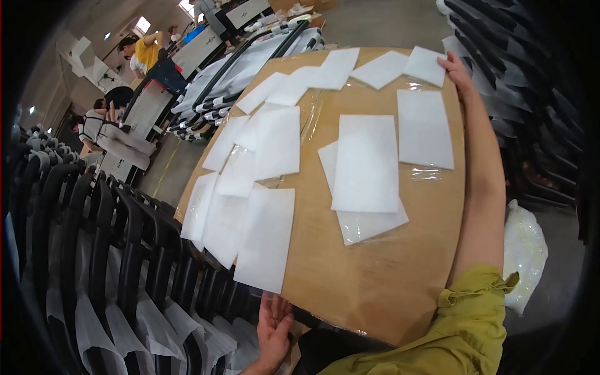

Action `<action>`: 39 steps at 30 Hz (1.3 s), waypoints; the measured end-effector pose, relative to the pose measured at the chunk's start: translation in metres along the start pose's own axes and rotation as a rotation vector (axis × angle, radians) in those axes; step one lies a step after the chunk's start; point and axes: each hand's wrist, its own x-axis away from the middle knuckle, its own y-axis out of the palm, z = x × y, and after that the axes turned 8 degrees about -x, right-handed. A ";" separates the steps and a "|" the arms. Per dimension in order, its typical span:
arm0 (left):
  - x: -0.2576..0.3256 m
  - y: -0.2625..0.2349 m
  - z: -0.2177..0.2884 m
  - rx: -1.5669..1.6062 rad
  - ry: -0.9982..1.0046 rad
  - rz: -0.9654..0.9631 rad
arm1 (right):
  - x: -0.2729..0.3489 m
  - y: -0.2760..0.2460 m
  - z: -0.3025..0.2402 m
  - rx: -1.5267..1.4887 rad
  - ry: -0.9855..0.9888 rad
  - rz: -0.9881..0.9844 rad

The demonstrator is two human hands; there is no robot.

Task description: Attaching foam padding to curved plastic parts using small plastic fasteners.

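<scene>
Brown cardboard panel (362,281), one: spans the space between the two hands, white foam sheets (365,162) spread over its face, several overlapping. Right hand (459,74): grasping the panel's far right corner, beside one sheet. Left hand (275,331): fingers at the near edge (whether clasped or merely supporting, cannot tell). Black tubular frames (99,250): standing in a row, left of the panel.
</scene>
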 end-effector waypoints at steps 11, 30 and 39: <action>-0.017 -0.006 -0.007 -0.014 0.031 -0.059 | 0.022 -0.003 -0.011 -0.103 0.119 -0.012; -0.063 -0.047 -0.013 -0.001 0.090 0.185 | 0.036 -0.065 -0.026 -0.082 0.280 -0.151; -0.119 -0.075 -0.005 0.137 0.155 0.228 | 0.126 -0.083 -0.087 0.235 0.107 0.151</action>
